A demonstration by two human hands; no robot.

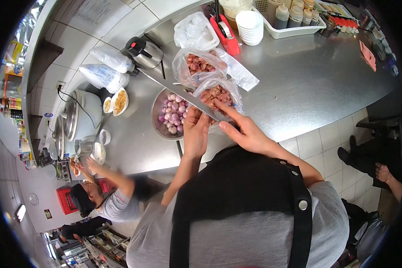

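Note:
A long kitchen knife (176, 90) is gripped in my right hand (242, 131), its blade slanting up and to the left across my left hand's fingertips. My left hand (196, 131) is closed in a pinch just under the blade; what it pinches is hidden. Left of that hand, a round metal bowl (155, 117) holds several peeled purple shallots (175, 108). Just beyond my hands sits a clear plastic bag (238, 96) with reddish-brown pieces that look like shallot skins (216, 95). A second plastic bag (178, 67) farther off holds similar reddish pieces.
The steel counter (295, 80) bears a red tape dispenser (228, 38), stacked white bowls (250, 27), a white basket of bottles (295, 31) and a thermal jug (144, 52). Rice cookers (87, 105) stand left. A co-worker (114, 201) reaches over the counter's left end; another person stands right.

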